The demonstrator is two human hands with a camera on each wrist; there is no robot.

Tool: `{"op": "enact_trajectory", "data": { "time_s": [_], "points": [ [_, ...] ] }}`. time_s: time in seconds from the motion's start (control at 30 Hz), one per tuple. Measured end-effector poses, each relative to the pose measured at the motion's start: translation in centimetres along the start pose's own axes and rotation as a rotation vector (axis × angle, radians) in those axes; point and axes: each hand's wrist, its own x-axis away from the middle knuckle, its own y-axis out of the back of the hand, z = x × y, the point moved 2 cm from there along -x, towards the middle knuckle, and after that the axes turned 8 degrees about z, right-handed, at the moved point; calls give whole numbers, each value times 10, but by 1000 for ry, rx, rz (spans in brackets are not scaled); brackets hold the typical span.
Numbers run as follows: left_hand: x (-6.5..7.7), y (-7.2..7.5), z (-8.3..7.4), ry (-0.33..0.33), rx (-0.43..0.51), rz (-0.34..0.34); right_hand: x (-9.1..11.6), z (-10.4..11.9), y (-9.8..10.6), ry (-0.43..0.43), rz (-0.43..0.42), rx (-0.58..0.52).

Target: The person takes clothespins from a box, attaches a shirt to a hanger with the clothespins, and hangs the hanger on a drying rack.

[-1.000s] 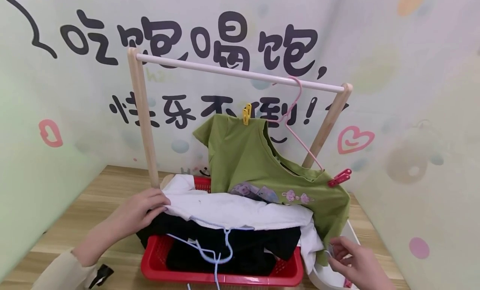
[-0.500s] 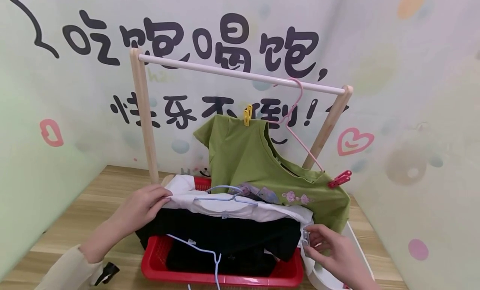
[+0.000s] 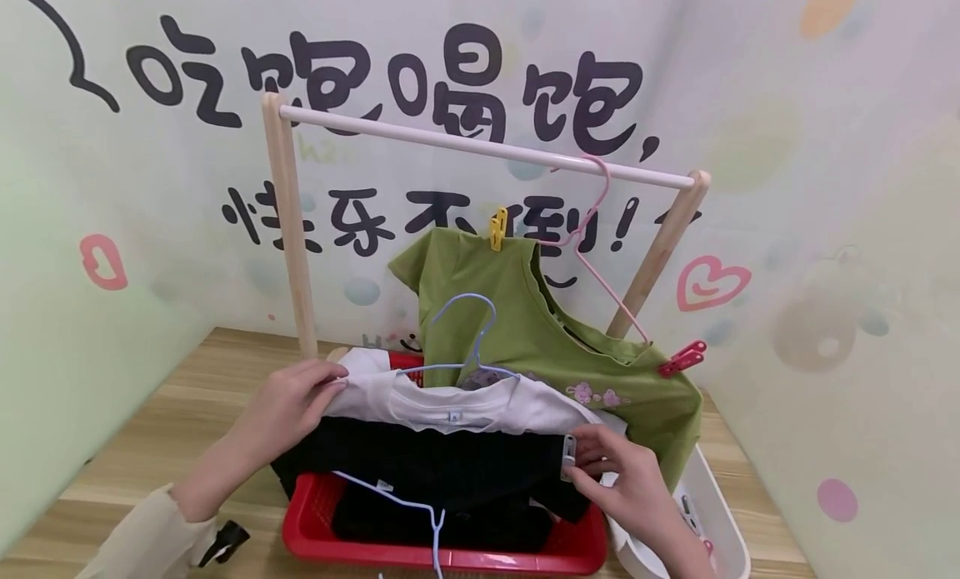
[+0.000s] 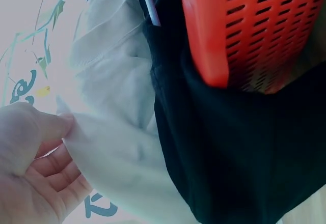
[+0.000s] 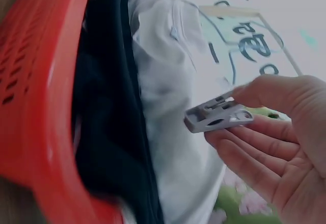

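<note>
My left hand pinches the left shoulder of a white shirt, thumb on top of the cloth in the left wrist view. A blue hanger pokes out of the shirt's neck, its hook upright. My right hand pinches a small grey clothespin between thumb and fingers, close to the shirt's right side. Below the shirt, a black garment drapes over a red basket. Behind, a green shirt hangs tilted from a pink hanger, with a yellow clothespin and a red clothespin on it.
A wooden rack with a white rod stands at the back, the pink hanger hooked on it. A white tray with clothespins sits right of the basket. Another blue hanger sticks out at the front. A black clip lies near my left sleeve.
The blue hanger's hook has swung from lying forward over the black garment to upright. My right hand has moved left with the clothespin. My left hand keeps its pinch, slightly higher.
</note>
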Motion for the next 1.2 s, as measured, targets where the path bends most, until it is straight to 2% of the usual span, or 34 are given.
{"op": "enact_trajectory", "data": {
  "time_s": [0.17,0.73,1.2],
  "points": [
    [0,0,0,15,-15,-26,-15,10,-12,76,-40,-64],
    [0,-1,-1,8,-13,-53,-52,36,-38,227,-36,-160],
    [-2,1,-2,21,-3,-44,-69,54,-51,263,37,-204]
  ]
}}
